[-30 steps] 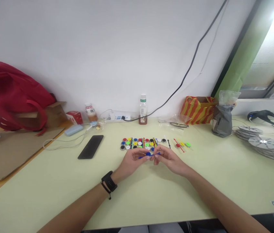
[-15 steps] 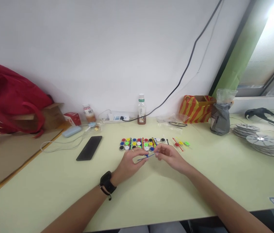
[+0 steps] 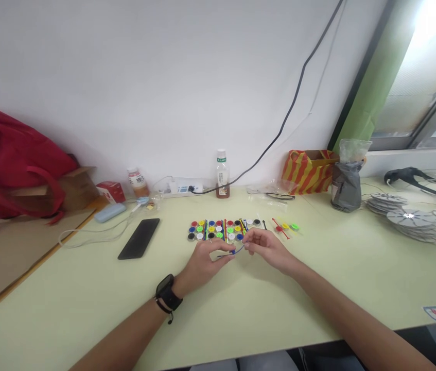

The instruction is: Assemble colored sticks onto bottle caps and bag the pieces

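Between thumb and fingertips, my left hand (image 3: 202, 260) pinches a thin blue plastic strip (image 3: 240, 248) near its thicker middle. My right hand (image 3: 266, 247) grips the strip's other end, and the strip bows upward there. Just behind my hands lie several small round discs (image 3: 219, 230) in red, yellow, blue, green, black and white, set in rows with thin coloured strips between them. My fingers cover part of the front row. To the right rest a red arrow-tipped strip (image 3: 282, 230) and a few loose discs (image 3: 294, 226).
A black phone (image 3: 139, 238) lies to the left beside a white cable. Against the wall stand a drink bottle (image 3: 223, 175), a power strip (image 3: 185, 186) and a striped bag (image 3: 306, 171). Stacked grey discs (image 3: 411, 219) with wires are at the right; a red backpack (image 3: 17, 159) sits far left.
The blue strip is more bent now, its right end raised by my right hand. Both hands keep nearly the same place. The whole view has shifted slightly.
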`<act>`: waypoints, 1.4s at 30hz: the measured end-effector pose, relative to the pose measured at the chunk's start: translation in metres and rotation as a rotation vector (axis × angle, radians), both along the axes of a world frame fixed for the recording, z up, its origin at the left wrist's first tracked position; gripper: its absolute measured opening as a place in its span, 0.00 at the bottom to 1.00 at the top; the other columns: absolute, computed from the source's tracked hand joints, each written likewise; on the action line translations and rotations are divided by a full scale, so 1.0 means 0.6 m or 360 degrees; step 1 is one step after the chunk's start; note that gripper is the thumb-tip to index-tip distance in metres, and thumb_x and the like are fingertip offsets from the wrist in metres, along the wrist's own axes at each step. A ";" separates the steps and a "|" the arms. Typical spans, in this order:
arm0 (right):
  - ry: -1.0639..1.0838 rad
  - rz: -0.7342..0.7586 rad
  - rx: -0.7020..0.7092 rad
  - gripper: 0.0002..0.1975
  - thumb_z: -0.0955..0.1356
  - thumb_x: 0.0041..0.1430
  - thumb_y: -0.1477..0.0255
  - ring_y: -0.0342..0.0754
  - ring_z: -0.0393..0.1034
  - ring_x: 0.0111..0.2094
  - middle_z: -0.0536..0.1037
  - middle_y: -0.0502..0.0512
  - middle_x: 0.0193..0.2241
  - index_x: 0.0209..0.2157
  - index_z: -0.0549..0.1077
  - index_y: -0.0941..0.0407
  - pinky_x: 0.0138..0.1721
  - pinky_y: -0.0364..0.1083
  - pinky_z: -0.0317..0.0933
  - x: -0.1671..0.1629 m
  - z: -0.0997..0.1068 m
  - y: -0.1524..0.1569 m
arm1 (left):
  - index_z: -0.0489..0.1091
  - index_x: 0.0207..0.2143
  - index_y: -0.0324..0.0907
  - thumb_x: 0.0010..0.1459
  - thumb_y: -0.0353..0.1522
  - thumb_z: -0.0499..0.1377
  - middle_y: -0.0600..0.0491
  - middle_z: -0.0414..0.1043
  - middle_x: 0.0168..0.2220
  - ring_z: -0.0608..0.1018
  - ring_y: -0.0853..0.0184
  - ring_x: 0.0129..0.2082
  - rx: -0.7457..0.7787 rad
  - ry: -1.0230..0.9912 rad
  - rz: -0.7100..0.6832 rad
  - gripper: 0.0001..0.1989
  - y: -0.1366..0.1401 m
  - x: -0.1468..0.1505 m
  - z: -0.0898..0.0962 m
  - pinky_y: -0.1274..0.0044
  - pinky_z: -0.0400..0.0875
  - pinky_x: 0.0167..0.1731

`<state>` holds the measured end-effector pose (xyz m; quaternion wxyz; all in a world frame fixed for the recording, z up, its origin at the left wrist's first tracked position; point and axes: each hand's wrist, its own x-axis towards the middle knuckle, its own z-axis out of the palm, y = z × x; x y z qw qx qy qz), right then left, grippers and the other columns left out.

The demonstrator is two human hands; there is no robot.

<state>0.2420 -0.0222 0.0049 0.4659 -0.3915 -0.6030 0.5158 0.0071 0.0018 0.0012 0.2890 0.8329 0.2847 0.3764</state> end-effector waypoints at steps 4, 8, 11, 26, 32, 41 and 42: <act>0.0038 0.0021 -0.0017 0.14 0.75 0.57 0.59 0.44 0.66 0.31 0.71 0.49 0.29 0.34 0.74 0.55 0.35 0.46 0.63 -0.003 0.001 -0.002 | 0.80 0.42 0.45 0.62 0.33 0.65 0.50 0.82 0.40 0.82 0.63 0.41 -0.0063 -0.0011 -0.0042 0.06 -0.001 0.001 0.004 0.71 0.75 0.45; 0.0029 -0.0016 0.0014 0.15 0.74 0.58 0.58 0.45 0.66 0.31 0.71 0.49 0.28 0.35 0.75 0.55 0.36 0.47 0.63 -0.003 0.003 -0.001 | 0.80 0.42 0.43 0.59 0.34 0.68 0.46 0.80 0.45 0.81 0.60 0.46 -0.0288 -0.0195 -0.0141 0.09 -0.005 0.007 0.000 0.70 0.77 0.47; 0.0044 -0.0024 0.0027 0.15 0.74 0.59 0.58 0.46 0.68 0.32 0.73 0.51 0.30 0.37 0.75 0.55 0.38 0.48 0.64 -0.003 0.002 0.001 | 0.80 0.42 0.42 0.60 0.34 0.67 0.44 0.78 0.51 0.79 0.58 0.54 -0.0486 -0.0336 -0.0247 0.08 -0.008 0.011 -0.006 0.68 0.76 0.52; -0.0440 -0.0227 0.0589 0.19 0.64 0.69 0.60 0.48 0.64 0.33 0.72 0.55 0.39 0.58 0.69 0.50 0.38 0.49 0.63 -0.001 -0.002 -0.019 | 0.78 0.43 0.40 0.56 0.37 0.71 0.47 0.81 0.42 0.82 0.62 0.43 -0.0818 -0.0526 -0.0045 0.15 0.006 0.009 -0.013 0.68 0.79 0.50; -0.0363 0.0089 0.0246 0.31 0.58 0.72 0.54 0.46 0.57 0.26 0.60 0.50 0.21 0.16 0.59 0.54 0.32 0.48 0.55 -0.003 -0.002 -0.016 | 0.79 0.42 0.39 0.55 0.37 0.72 0.46 0.81 0.41 0.82 0.62 0.42 -0.0780 -0.0534 0.0007 0.15 0.008 0.008 -0.011 0.68 0.79 0.49; -0.0421 0.0014 0.0246 0.23 0.66 0.65 0.49 0.44 0.56 0.27 0.63 0.47 0.25 0.28 0.65 0.54 0.29 0.44 0.52 -0.005 0.001 -0.009 | 0.78 0.42 0.38 0.55 0.37 0.71 0.46 0.81 0.41 0.82 0.63 0.42 -0.0787 -0.0531 -0.0009 0.15 0.004 0.010 -0.008 0.69 0.79 0.49; -0.0460 0.0012 0.0266 0.23 0.66 0.66 0.50 0.45 0.57 0.27 0.64 0.48 0.25 0.28 0.66 0.54 0.29 0.44 0.52 -0.004 -0.002 -0.008 | 0.78 0.42 0.39 0.55 0.37 0.71 0.46 0.81 0.41 0.82 0.63 0.42 -0.0784 -0.0526 -0.0003 0.15 0.004 0.009 -0.009 0.69 0.79 0.49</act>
